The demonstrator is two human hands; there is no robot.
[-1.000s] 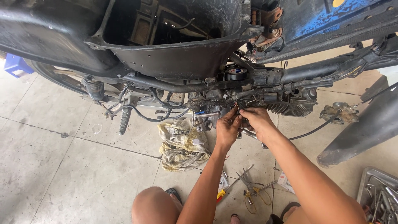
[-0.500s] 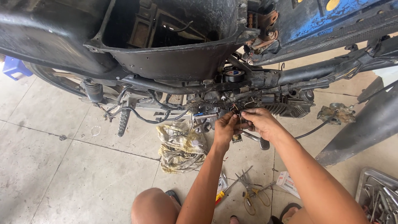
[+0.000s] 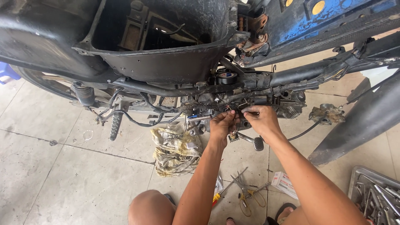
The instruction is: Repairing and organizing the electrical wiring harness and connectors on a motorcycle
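Observation:
A stripped motorbike stands over me, with a black under-seat tub [image 3: 158, 54] and a dark frame tube [image 3: 308, 71]. My left hand [image 3: 223, 127] and my right hand [image 3: 259, 118] are side by side at the tangle of wires [image 3: 233, 102] beside the engine [image 3: 291, 106]. The fingers of both hands are pinched around thin wires there. A small connector [image 3: 233, 136] hangs just under my left hand. What the fingertips grip exactly is hidden by the hands.
A dirty rag [image 3: 175, 148] lies on the tiled floor under the bike. Pliers and yellow-handled scissors [image 3: 246, 196] lie between my knees, next to a small white box [image 3: 285, 183]. A metal tool tray [image 3: 375, 196] sits at lower right. A rear shock spring [image 3: 84, 93] is at left.
Both hands have stayed at the wiring by the engine, with the fingers shifting slightly. The view has tilted a little, so the bike sits slightly lower in the frame.

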